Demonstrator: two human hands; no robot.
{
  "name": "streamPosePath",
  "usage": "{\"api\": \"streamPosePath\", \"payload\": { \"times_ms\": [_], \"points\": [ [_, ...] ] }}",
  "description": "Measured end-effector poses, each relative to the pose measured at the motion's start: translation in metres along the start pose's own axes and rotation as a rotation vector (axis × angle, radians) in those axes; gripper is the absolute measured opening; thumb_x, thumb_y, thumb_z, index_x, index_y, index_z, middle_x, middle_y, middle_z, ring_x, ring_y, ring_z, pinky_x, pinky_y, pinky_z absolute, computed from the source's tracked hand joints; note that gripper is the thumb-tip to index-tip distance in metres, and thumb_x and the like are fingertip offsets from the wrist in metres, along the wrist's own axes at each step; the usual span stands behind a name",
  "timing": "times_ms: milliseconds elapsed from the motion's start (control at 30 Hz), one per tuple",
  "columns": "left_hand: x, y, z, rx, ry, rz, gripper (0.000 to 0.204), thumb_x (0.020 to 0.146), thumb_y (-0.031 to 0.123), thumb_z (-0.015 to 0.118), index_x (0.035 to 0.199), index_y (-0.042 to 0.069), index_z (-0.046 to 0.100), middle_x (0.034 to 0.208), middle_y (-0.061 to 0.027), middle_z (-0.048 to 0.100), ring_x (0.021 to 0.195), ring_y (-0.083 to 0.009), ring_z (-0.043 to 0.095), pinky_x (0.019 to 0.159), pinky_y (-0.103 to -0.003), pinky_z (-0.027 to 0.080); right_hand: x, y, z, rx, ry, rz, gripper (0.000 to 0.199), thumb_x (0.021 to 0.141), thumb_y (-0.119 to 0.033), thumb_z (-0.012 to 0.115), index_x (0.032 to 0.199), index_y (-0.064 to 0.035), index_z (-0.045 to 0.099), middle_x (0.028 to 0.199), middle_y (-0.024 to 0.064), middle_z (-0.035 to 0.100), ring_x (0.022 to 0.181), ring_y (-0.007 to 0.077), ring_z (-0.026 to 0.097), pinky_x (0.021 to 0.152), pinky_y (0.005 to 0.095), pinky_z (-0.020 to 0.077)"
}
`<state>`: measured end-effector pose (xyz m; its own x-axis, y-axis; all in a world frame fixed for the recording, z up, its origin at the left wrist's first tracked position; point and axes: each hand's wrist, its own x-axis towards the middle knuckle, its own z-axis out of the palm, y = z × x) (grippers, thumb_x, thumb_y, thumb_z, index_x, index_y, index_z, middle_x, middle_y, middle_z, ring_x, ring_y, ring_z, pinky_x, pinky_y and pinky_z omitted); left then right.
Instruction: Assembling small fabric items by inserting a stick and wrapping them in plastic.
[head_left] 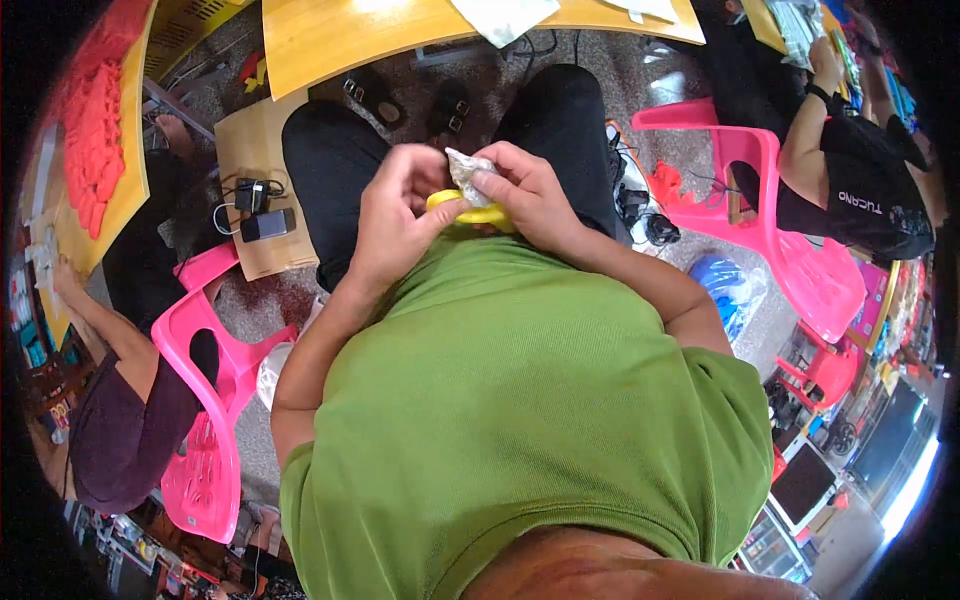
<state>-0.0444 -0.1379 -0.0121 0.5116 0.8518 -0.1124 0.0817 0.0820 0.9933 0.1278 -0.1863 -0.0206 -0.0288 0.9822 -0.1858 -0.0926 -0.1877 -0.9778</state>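
Note:
In front of my belly, close above my lap, my two hands meet. My left hand (400, 210) is closed, its thumb pressed on a bright yellow thing (490, 214) with a smooth curved edge; its fingers are slightly blurred. My right hand (535, 200) pinches a crumpled whitish, see-through piece (467, 180), like plastic film or a rag, between thumb and fingers. That piece rises in a point from the yellow thing and touches it. The underside of the yellow thing is hidden by my hands and green shirt, so its kind cannot be told.
A yellow-topped table (400, 30) stands ahead, with white sheets (505, 15) at its edge. Pink chairs (215, 380) flank me, with a person seated on each side. Red pieces (95, 140) heap on the left table. A cardboard sheet (265, 150) bears a black phone (268, 224).

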Motion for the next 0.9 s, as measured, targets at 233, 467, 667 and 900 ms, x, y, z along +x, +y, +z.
{"api": "streamPosePath", "payload": {
  "times_ms": [233, 467, 667, 900],
  "points": [
    [-0.01, -0.015, 0.0, -0.071, -0.014, 0.04, 0.014, 0.078, -0.007, 0.06, 0.087, 0.001, 0.055, 0.077, 0.0009, 0.051, 0.069, -0.0043, 0.048, 0.062, -0.018, 0.041, -0.005, 0.001, -0.019, 0.369, -0.111, 0.283, 0.014, 0.086, -0.01, 0.053, 0.096, -0.0004, 0.057, 0.088, 0.0025, 0.057, 0.083, 0.0106, 0.055, 0.077, 0.0241, 0.0427],
    [-0.002, -0.016, 0.001, 0.27, -0.186, 0.37, 0.023, 0.07, -0.014, 0.053, 0.084, 0.002, 0.062, 0.083, -0.0066, 0.046, 0.075, -0.019, 0.052, 0.067, -0.025, 0.042, -0.01, 0.014, -0.018, 0.698, 0.005, 0.366, 0.014, 0.084, -0.007, 0.051, 0.093, 0.0014, 0.057, 0.087, 0.0072, 0.062, 0.082, 0.0163, 0.059, 0.079, 0.0287, 0.0461],
    [0.001, -0.013, 0.001, 0.333, -0.247, 0.33, 0.028, 0.07, -0.012, 0.052, 0.09, 0.004, 0.062, 0.087, -0.0086, 0.044, 0.081, -0.0214, 0.051, 0.071, -0.027, 0.042, -0.009, 0.026, -0.02, 0.801, 0.083, 0.379, 0.015, 0.084, -0.002, 0.049, 0.096, 0.0018, 0.057, 0.093, 0.0102, 0.062, 0.086, 0.0194, 0.06, 0.082, 0.0303, 0.047],
    [0.006, 0.0, 0.004, 0.398, -0.366, 0.19, 0.015, 0.073, 0.001, 0.062, 0.087, 0.004, 0.06, 0.088, -0.0094, 0.045, 0.083, -0.0237, 0.051, 0.072, -0.03, 0.043, -0.009, 0.028, -0.021, 0.751, 0.084, 0.376, 0.011, 0.083, -0.001, 0.049, 0.09, 0.0002, 0.057, 0.086, 0.007, 0.061, 0.081, 0.0172, 0.059, 0.078, 0.03, 0.048]
  ]
}}
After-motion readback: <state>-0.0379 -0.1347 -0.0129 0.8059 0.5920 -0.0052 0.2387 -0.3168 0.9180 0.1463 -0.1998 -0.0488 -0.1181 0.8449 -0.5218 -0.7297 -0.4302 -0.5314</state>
